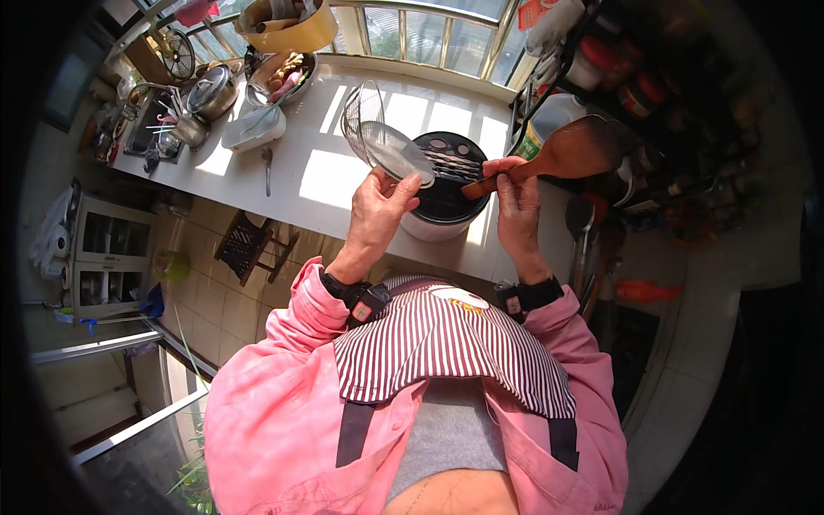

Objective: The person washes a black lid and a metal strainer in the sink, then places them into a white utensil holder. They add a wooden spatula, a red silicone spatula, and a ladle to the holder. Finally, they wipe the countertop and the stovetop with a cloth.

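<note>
My left hand (381, 209) grips the near end of a translucent pale oval piece (396, 151), perhaps a ladle or lid. A wire-mesh strainer (362, 119) shows just beyond it; whether the two are joined I cannot tell. In my right hand (518, 206) is a wooden spatula (576, 151), its broad blade pointing right and its handle end over the counter. Between both hands stands a round utensil holder (434, 226) with a pale body. Its black top (450, 154) has round holes and wavy slots. The handle end overlaps this top in view.
On the white counter (290, 174) lie a spoon (267, 168) and a plastic container (254, 129). A lidded pot (211, 93) stands near the sink (145, 132). At right are a dark rack (611, 77) with jars, a large plastic bottle (553, 122) and hanging utensils (579, 219).
</note>
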Tool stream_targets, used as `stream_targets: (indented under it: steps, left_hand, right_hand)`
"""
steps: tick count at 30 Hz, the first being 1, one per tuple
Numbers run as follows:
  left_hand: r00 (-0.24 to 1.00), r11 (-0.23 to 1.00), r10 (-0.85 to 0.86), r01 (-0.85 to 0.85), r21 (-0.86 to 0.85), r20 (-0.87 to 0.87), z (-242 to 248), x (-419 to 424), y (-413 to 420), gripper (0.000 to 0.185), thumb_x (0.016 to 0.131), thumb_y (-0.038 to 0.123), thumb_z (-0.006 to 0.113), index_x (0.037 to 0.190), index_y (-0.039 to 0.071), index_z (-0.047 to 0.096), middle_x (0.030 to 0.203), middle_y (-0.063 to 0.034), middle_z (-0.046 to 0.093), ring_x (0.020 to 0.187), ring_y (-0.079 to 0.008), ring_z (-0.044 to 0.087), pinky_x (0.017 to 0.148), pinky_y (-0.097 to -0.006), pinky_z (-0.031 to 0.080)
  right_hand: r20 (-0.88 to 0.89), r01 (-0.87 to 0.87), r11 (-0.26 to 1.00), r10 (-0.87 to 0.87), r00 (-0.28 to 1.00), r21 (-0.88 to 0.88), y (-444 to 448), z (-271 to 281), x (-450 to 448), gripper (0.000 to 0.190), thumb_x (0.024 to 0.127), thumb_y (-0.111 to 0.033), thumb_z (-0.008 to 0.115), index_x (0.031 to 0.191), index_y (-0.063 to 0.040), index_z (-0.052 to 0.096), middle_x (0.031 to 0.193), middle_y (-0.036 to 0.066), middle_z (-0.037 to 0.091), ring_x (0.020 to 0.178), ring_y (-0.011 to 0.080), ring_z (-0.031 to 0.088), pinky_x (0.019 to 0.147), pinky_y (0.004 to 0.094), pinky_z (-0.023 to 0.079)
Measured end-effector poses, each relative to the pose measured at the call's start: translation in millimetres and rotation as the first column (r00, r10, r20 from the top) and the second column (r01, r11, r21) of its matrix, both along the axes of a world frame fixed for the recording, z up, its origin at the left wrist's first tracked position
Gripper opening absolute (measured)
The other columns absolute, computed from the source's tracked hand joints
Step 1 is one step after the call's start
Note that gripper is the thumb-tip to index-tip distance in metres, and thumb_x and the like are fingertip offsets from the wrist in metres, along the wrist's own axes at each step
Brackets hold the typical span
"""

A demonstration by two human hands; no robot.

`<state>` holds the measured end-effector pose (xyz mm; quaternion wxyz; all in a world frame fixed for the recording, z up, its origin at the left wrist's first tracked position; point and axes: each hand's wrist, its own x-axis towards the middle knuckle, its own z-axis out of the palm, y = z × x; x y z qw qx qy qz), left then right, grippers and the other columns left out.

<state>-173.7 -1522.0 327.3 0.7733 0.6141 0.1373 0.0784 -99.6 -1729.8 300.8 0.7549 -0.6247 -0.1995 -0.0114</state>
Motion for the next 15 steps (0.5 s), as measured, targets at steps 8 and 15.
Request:
stream_targets:
  steps: [8,15]
  left_hand:
    - [0.956,0.971,0.043,-0.109,0.215,0.29,9,17,-34,0.03,0.099,0.025,0.06,0.105,-0.003,0.051,0.088,-0.0166,0.068,0.072,-0.0177,0.067,0.063,-0.029,0.056]
    - [0.935,0.849,-0.255,0.094,0.52,0.247,20,37,-57,0.025,0.096,0.02,0.063,0.103,0.001,0.05,0.073,-0.0122,0.066,0.061,-0.0167,0.063,0.059,-0.0296,0.05]
  right_hand:
    - [0.256,0.267,0.704,-0.124,0.959,-0.658,-11,-38,-1,0.03,0.096,-0.01,0.06,0.124,-0.002,0.054,0.116,0.005,0.06,0.102,0.0157,0.057,0.089,0.0305,0.048]
    - [-0.062,0.444,0.756,-0.535,0.843,-0.481,-148,-82,-21,0.049,0.086,-0.004,0.064,0.134,-0.002,0.054,0.127,0.015,0.059,0.117,0.0286,0.055,0.1,0.0384,0.046]
